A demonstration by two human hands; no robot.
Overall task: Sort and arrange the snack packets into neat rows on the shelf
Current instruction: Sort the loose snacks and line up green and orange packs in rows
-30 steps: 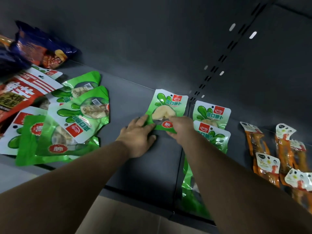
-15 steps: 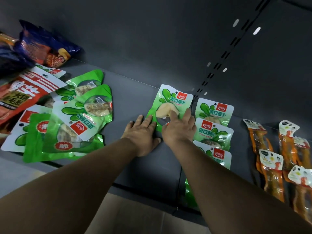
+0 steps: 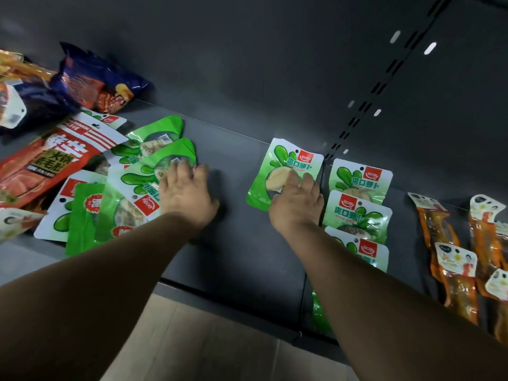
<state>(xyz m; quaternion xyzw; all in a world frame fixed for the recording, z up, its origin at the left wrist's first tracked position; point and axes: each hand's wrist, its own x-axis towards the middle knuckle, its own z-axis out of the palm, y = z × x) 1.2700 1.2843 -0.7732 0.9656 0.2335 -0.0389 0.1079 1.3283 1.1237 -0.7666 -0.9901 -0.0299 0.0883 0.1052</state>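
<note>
The right hand point(image 3: 295, 204) presses flat fingers on a green packet point(image 3: 283, 171) lying flat toward the back edge of the shelf point(image 3: 247, 257), its long axis slightly tilted and its red logo toward the back wall. Just right of it, three same packets point(image 3: 357, 215) overlap in one column running to the front edge. The left hand point(image 3: 187, 196), fingers spread, touches the top packet of the loose green pile point(image 3: 123, 188) at the left; their number I cannot count.

Glossy plastic green packets point(image 3: 286, 171), matt dark metal shelf point(image 3: 242, 243)

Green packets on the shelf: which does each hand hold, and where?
Neither is gripped. The right hand presses flat on the lone green packet at its lower right; the left hand touches the pile's top packet.
</note>
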